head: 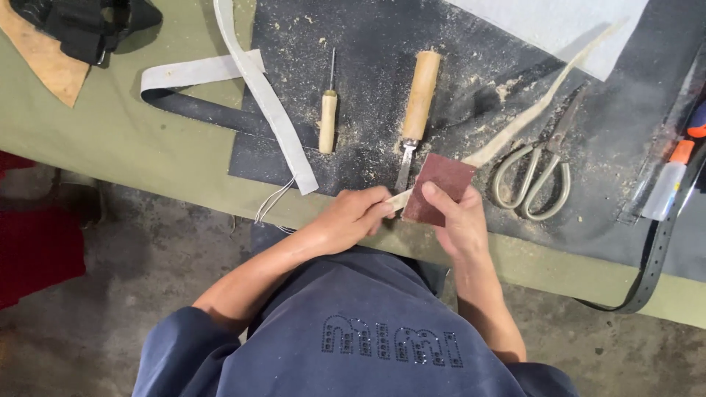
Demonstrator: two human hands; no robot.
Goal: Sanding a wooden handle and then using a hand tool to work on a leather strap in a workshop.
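Sanding's underway: your left hand pinches the pale leather strip, right hand grips the reddish-brown sandpaper square. Dust's everywhere, and most of the strip looks unsanded.

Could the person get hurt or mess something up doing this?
Maybe. The left hand pinches the pale strip right beside the sandpaper in the right hand, so fingertips could get scraped. The wooden-handled blade lies just above the hands and might nick a knuckle. Sanding dust could blow into eyes.
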